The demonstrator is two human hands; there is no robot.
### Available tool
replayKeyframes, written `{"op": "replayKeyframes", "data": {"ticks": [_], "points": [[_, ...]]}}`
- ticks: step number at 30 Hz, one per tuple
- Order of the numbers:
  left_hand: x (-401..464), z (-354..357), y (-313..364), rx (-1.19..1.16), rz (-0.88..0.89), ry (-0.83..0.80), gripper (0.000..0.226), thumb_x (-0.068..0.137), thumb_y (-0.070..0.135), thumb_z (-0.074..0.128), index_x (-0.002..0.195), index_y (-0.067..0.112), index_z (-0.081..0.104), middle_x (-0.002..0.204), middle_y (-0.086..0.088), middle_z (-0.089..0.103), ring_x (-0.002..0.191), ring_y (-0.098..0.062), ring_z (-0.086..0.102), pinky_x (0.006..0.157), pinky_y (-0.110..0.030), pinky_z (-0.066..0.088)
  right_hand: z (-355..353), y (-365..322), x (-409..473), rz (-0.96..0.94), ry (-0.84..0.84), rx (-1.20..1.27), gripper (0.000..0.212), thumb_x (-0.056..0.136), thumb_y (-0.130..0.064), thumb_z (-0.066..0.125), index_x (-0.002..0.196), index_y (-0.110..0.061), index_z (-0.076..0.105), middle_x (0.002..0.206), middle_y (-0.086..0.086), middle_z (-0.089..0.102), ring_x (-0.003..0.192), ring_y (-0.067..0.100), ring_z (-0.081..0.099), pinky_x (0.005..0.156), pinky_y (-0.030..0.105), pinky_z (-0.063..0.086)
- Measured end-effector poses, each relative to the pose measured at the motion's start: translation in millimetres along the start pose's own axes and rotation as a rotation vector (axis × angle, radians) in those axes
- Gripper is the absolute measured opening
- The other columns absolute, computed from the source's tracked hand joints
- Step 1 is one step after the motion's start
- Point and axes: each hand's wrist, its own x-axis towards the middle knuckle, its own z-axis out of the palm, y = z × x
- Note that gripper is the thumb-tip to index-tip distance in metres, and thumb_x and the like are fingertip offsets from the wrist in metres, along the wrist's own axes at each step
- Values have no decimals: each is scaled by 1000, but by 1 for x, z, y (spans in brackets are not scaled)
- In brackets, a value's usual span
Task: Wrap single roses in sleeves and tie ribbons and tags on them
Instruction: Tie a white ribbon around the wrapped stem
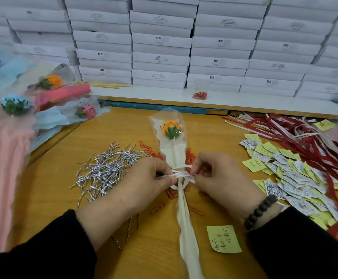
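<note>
An orange rose (pixel 171 128) with green leaves lies in a clear and cream sleeve (pixel 186 224) on the wooden table, head pointing away from me. A white ribbon (pixel 181 174) is looped round the sleeve's gathered neck. My left hand (pixel 144 182) pinches the ribbon's left part. My right hand (pixel 222 178) pinches the right part. Both hands sit level with the knot, one on each side of the stem.
Silver twist ties (pixel 107 168) are heaped at left, orange paper clips (pixel 190 156) lie behind the sleeve. Yellow and printed tags (pixel 291 178) and red and white ribbons (pixel 309 137) fill the right. Wrapped roses (pixel 15 109) lie far left. White boxes (pixel 164 43) are stacked behind. A yellow note (pixel 223 238) lies near me.
</note>
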Motion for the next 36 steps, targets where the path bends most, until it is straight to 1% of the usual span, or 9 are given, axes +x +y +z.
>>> {"op": "replayKeyframes", "data": {"ticks": [2, 5, 9, 11, 18, 20, 26, 32, 36], "points": [[0, -1, 0, -6, 3, 1, 13, 85, 19, 66, 72, 17, 69, 67, 0, 61, 60, -8, 48, 58, -25, 37, -5, -1, 1, 75, -49, 95, 19, 77, 0, 61, 71, -18, 63, 66, -1, 58, 61, 12, 55, 64, 29, 51], [-1, -2, 0, -7, -7, 12, 16, 85, 20, 65, 69, 22, 67, 62, 6, 56, 57, -3, 46, 56, -23, 36, -10, -2, 0, 214, -111, 445, 20, 79, 6, 58, 74, -14, 61, 67, 4, 59, 58, 13, 54, 50, 21, 48], [0, -1, 0, 5, -10, 15, 14, 85, 20, 66, 72, 22, 68, 60, 10, 55, 52, 3, 46, 50, -15, 33, -10, -1, -1, 371, -123, 942, 24, 82, 12, 48, 75, -9, 57, 65, 9, 66, 58, 16, 65, 52, 20, 51], [0, -1, 0, 4, -3, 18, 13, 85, 19, 66, 72, 20, 69, 60, 9, 55, 53, 2, 46, 51, -15, 34, -12, -1, -1, 383, -124, 1010, 25, 82, 15, 45, 76, -7, 56, 55, 5, 63, 49, 12, 61, 44, 17, 49], [-1, 0, 0, 20, -18, 15, 11, 85, 21, 66, 75, 21, 69, 73, 3, 64, 68, -8, 55, 64, -24, 43, -13, 0, 1, -15, -47, -200, 27, 82, 2, 47, 68, -19, 58, 68, -8, 50, 57, 2, 42, 50, 13, 34], [-1, 0, 0, 14, -23, 10, 10, 85, 20, 65, 76, 20, 69, 76, 0, 66, 73, -13, 59, 68, -28, 46, -12, -2, 1, 15, -88, -163, 27, 84, -1, 46, 65, -18, 56, 62, -8, 51, 52, 3, 43, 48, 13, 34], [-2, -1, 1, 19, 1, 4, 12, 85, 19, 65, 74, 20, 70, 74, 1, 66, 70, -11, 58, 64, -28, 46, -17, -7, -2, 279, -276, 487, 26, 89, -1, 35, 69, -9, 50, 49, 2, 54, 37, 13, 46, 40, 22, 32], [-1, 0, 2, 53, 14, 4, 10, 84, 18, 66, 75, 22, 70, 74, 4, 63, 68, -8, 54, 64, -27, 41, -26, -6, -1, 57, -215, -268, 29, 81, -46, 62, 67, -21, 60, 57, -8, 47, 54, 7, 42, 50, 21, 31], [-1, 0, 1, 71, 0, 18, 9, 84, 19, 66, 76, 22, 69, 73, 8, 61, 67, -3, 51, 60, -22, 38, -31, 0, 2, 64, -155, -171, 30, 82, -34, 67, 58, -19, 58, 46, -9, 48, 45, 3, 43, 44, 14, 32]]}}
